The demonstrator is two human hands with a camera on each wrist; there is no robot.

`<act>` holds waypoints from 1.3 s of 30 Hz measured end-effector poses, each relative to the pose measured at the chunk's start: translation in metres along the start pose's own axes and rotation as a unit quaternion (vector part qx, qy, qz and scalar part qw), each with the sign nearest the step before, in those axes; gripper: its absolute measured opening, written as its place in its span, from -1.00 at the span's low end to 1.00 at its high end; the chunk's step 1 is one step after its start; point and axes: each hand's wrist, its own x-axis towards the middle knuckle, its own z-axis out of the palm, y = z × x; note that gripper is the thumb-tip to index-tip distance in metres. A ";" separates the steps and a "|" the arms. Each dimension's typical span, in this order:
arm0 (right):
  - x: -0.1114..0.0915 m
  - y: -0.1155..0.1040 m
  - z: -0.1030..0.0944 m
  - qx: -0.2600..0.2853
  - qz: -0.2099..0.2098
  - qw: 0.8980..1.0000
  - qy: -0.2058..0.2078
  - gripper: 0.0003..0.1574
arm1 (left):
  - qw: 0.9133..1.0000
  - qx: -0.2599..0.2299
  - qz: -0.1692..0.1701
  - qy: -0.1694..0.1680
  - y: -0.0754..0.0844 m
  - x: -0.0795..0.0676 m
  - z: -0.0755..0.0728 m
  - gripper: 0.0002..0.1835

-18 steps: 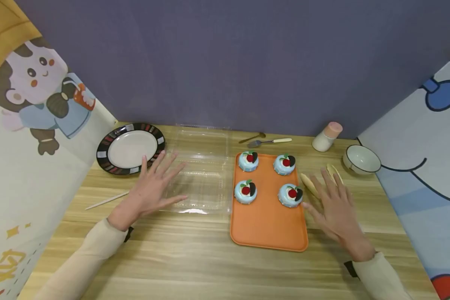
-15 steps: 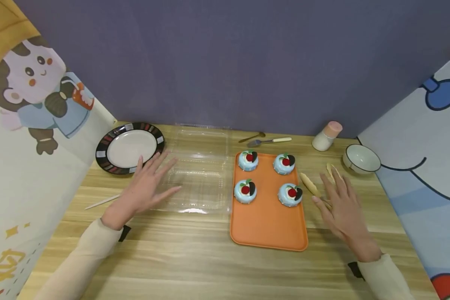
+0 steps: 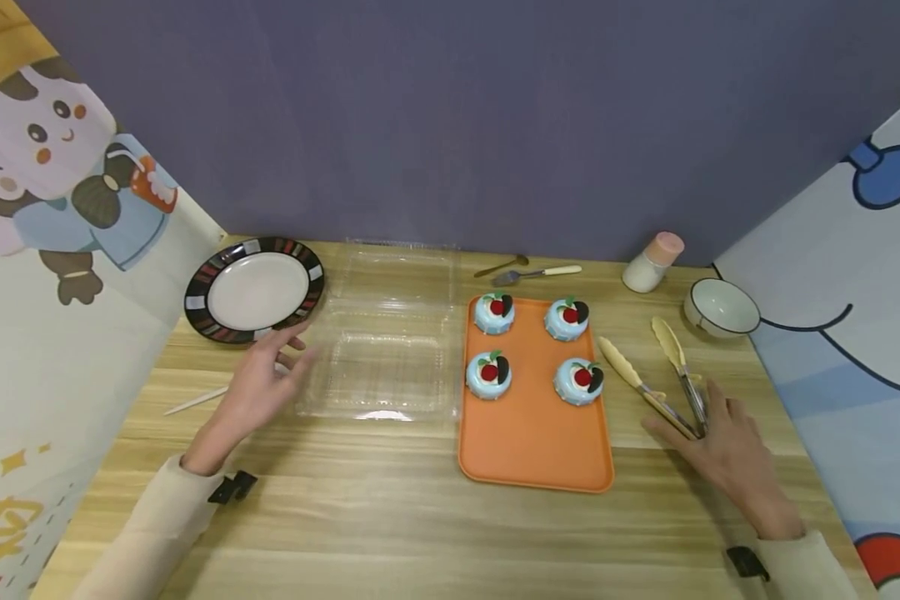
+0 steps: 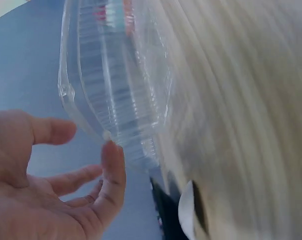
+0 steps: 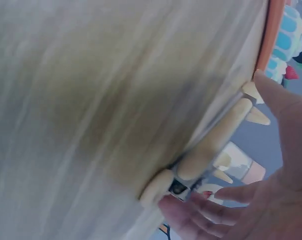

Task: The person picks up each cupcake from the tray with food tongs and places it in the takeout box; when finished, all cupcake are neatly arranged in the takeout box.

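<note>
My left hand (image 3: pixel 258 387) hovers at the left edge of a clear plastic clamshell box (image 3: pixel 390 367), which lies with its lid folded back. In the left wrist view, thumb and bent fingers (image 4: pixel 113 175) stand apart with nothing between them; one fingertip overlaps the box's corner, contact unclear. My right hand (image 3: pixel 735 454) is over the handle end of spread tongs (image 3: pixel 663 400) with cream tips and metal arms. The right wrist view has its thumb away from the tongs (image 5: pixel 211 145) while the other fingertips reach the near end, perhaps touching.
Several blue cakes (image 3: pixel 489 375) sit on an orange tray (image 3: pixel 536 454) between the hands. A dark-rimmed plate (image 3: pixel 255 292) and a thin white stick (image 3: pixel 195 400) are left. Behind the tray lie a spoon (image 3: pixel 502 267) and fork (image 3: pixel 536 273); a shaker (image 3: pixel 652 262) and bowl (image 3: pixel 722 307) stand right.
My right hand has moved right and toward me, from over the tong tips to the handle end. My left hand has drawn back left, its spread fingers now bent.
</note>
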 end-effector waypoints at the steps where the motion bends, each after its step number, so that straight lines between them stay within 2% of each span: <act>1: 0.002 0.001 0.001 0.003 -0.006 1.000 0.005 0.47 | 1.000 -0.010 -0.010 -0.005 0.000 -0.001 0.000 -0.45; 4: 0.009 0.002 0.005 0.014 -0.024 0.999 0.024 0.45 | 0.998 -0.045 -0.028 -0.022 -0.002 -0.001 0.001 -0.46; 12: 0.029 -0.001 0.010 0.026 -0.047 0.994 0.098 0.43 | 0.991 -0.120 -0.030 -0.049 -0.001 -0.001 0.003 -0.46; 15: 0.032 -0.002 0.011 0.022 -0.038 0.994 0.099 0.43 | 0.988 -0.136 -0.044 -0.054 -0.001 0.000 0.003 -0.48; 22: 0.035 -0.004 0.008 0.024 -0.031 0.997 0.069 0.37 | 0.982 -0.161 -0.066 -0.068 0.001 -0.001 0.001 -0.43; 28: 0.024 -0.004 0.002 0.025 -0.042 0.997 0.061 0.18 | 0.976 -0.184 -0.082 -0.085 0.001 -0.001 -0.001 -0.43; 33: 0.008 -0.002 -0.014 0.030 -0.048 0.996 0.063 0.04 | 0.974 -0.187 -0.086 -0.093 -0.001 0.002 -0.001 -0.44; 35: 0.001 -0.004 -0.023 0.042 -0.067 0.994 0.074 -0.01 | 0.973 -0.189 -0.089 -0.095 -0.003 0.003 -0.001 -0.44; 39: -0.011 -0.014 -0.038 0.061 -0.131 0.985 0.096 -0.02 | 0.972 -0.191 -0.091 -0.097 -0.004 0.003 0.000 -0.44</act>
